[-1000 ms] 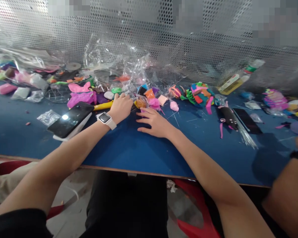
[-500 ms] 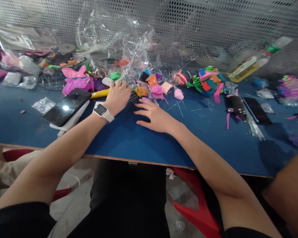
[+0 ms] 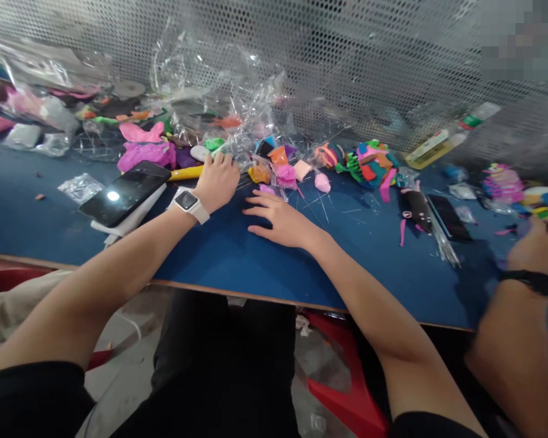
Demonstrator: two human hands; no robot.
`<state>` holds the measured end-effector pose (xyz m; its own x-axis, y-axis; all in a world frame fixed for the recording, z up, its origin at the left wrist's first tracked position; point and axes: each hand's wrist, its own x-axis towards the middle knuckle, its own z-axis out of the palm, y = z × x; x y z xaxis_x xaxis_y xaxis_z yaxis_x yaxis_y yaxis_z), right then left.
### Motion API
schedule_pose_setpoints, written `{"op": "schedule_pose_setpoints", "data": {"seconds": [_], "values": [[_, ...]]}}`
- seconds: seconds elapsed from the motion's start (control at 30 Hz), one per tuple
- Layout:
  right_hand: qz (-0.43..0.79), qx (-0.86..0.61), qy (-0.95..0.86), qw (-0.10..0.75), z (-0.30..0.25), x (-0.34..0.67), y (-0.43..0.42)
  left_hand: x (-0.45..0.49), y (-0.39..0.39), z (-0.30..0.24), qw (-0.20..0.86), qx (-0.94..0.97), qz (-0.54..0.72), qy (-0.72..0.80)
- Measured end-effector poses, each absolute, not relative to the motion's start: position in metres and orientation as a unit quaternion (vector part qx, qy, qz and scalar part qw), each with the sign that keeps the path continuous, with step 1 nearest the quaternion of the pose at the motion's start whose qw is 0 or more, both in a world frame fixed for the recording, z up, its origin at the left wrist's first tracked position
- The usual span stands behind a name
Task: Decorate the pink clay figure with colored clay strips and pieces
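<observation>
My left hand, with a white watch on the wrist, rests on the blue table with its fingers curled down. Its fingertips are hidden, so what they may hold does not show. A yellow tool lies against its left side, and thin wires stick out on its right. My right hand lies palm down, fingers spread, holding nothing. Just beyond it are small packets of clay: orange, yellow-orange, pink and a loose pale pink lump.
A black phone lies on a white object at left. Crumpled clear plastic leans on the perforated metal panel. At right are a multicoloured clay figure, a bottle of yellow liquid, another phone and a co-worker's hand.
The view has turned slightly right, so things at the right sit further left. The co-worker's hand and black wristband have come into view. My two hands keep nearly the same pose.
</observation>
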<state>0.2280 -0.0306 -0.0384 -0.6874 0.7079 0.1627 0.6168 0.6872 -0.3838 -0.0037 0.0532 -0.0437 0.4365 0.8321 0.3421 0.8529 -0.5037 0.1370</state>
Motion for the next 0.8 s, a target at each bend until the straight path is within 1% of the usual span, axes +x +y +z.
{"op": "schedule_pose_setpoints", "data": {"seconds": [0.2, 0.4, 0.57, 0.8], "values": [[0.16, -0.367, -0.904, 0.153, -0.038, 0.229, -0.031, -0.006, 0.048, -0.027, 0.024, -0.827, -0.236, -0.51], [0.166, -0.381, -0.899, 0.134, -0.036, 0.229, -0.032, -0.017, 0.052, -0.005, 0.041, -0.833, -0.233, -0.499], [0.163, -0.383, -0.901, 0.125, -0.036, 0.229, -0.032, -0.023, 0.062, -0.001, -0.02, -0.793, -0.34, -0.506], [0.16, -0.383, -0.902, 0.116, -0.035, 0.229, -0.032, -0.028, 0.066, -0.003, -0.047, -0.758, -0.429, -0.488]]}}
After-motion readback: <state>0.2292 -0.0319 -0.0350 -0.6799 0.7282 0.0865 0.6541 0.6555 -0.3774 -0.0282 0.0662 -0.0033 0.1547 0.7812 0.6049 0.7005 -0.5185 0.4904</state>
